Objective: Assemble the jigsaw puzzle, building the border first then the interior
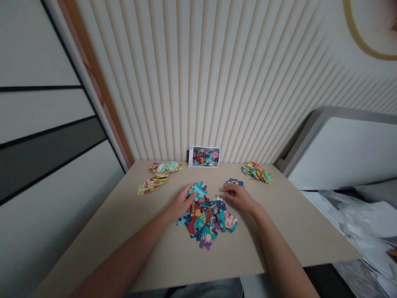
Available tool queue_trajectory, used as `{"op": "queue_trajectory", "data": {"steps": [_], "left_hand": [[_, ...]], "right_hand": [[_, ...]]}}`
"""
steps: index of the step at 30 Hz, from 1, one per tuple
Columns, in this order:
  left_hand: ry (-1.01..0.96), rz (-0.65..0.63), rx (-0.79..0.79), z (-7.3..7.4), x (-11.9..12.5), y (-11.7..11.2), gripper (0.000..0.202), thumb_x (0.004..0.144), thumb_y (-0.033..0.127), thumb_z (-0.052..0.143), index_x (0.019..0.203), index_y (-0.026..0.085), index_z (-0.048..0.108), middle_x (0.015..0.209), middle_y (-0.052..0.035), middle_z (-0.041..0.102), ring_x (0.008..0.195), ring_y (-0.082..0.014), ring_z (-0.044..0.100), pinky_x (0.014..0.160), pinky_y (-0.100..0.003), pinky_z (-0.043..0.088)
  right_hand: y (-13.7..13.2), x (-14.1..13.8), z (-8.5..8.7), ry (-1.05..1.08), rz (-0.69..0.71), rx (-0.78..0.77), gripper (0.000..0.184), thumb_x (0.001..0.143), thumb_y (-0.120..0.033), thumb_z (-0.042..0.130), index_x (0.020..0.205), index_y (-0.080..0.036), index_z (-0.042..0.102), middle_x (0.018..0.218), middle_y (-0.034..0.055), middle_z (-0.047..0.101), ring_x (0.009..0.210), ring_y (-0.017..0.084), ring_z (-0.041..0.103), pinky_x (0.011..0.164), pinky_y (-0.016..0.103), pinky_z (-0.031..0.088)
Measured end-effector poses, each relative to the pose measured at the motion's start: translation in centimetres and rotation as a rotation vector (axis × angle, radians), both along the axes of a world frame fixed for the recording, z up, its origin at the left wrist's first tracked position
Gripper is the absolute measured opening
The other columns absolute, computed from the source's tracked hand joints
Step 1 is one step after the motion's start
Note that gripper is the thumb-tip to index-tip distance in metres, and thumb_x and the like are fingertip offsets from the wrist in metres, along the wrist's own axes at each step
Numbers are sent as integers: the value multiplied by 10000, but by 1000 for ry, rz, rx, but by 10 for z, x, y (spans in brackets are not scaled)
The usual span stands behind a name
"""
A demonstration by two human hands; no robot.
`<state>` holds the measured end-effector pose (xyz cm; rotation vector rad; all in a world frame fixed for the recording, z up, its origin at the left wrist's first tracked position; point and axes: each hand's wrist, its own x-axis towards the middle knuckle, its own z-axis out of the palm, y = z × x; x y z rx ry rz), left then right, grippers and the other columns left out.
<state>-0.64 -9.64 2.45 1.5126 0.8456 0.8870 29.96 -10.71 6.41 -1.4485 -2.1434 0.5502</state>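
Note:
My left hand [183,201] is closed around several teal and purple jigsaw puzzle pieces [198,190], held above the back left of a heap. That heap of loose puzzle pieces [204,223], mostly dark blue, teal, red and purple, lies in front of me. My right hand [238,196] is at the heap's back right edge, fingertips pinched together; whether a piece is between them is too small to make out. Just behind my right hand is a smaller pile of dark blue pieces [234,181], partly hidden by it.
A picture card [204,157] with a colourful scene leans upright against the ribbed wall [192,82]. Other puzzle piles lie at the table's back left [166,167] and back right [257,172]. Plastic wrapping [350,215] lies beyond the table's [161,265] right edge.

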Motion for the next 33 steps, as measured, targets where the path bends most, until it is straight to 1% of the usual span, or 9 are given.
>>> {"op": "queue_trajectory", "data": {"steps": [2,4,15,21,26,27,29,31,33], "left_hand": [[15,5,-4,0,0,0,624,979,568,503,1417,139,390,614,46,619,431,-130,588,414,-201,383],[27,7,-9,-2,0,0,643,982,562,495,1443,132,369,581,51,605,434,-141,591,418,-203,388],[10,10,-10,-6,0,2,633,975,565,516,1444,158,391,544,72,569,415,-129,571,413,-190,363],[-2,14,-2,-2,0,0,626,971,582,517,1417,157,410,638,41,624,429,-122,587,408,-192,375],[5,21,-23,1,1,-1,671,955,589,534,1434,142,388,597,58,597,422,-127,577,410,-196,385],[9,20,-24,2,1,-1,679,953,589,535,1436,136,385,577,66,581,420,-130,573,410,-197,383],[12,21,-22,3,1,-1,680,952,587,538,1435,132,389,559,73,566,417,-131,568,407,-196,374],[12,22,-18,3,1,-2,675,953,580,541,1437,135,392,572,65,581,422,-130,572,409,-195,369],[13,24,-19,3,1,-2,679,955,579,539,1445,134,388,577,60,590,425,-131,576,414,-197,372]], "right_hand": [[-3,-6,-2,-2,120,-73,293,884,-397,678,1081,-199,765,861,53,679,767,188,590,694,282,439],[-5,-7,-4,9,158,-127,302,888,-382,674,1109,-193,755,849,44,663,753,180,579,677,274,437],[-12,4,-2,50,154,-226,315,843,-214,626,1148,-187,702,931,39,669,816,184,597,724,273,468],[-8,10,-12,53,75,-253,255,769,-224,705,1020,-181,694,892,19,656,794,182,577,688,260,451],[-4,6,-11,24,56,-230,107,838,-231,650,912,-167,694,824,24,629,742,173,562,654,262,426],[-4,5,-10,13,51,-196,132,848,-224,643,948,-166,707,849,34,630,755,177,563,674,272,434],[-4,1,-7,6,55,-124,317,855,-217,653,1167,-181,696,959,57,630,821,190,572,746,297,457],[-4,-2,-6,-10,87,-85,524,863,-217,666,1382,-217,600,1058,75,603,895,203,575,834,324,467],[-4,-3,-6,-56,119,-75,542,880,-217,655,1417,-234,586,1081,86,575,946,215,571,897,344,459]]}}
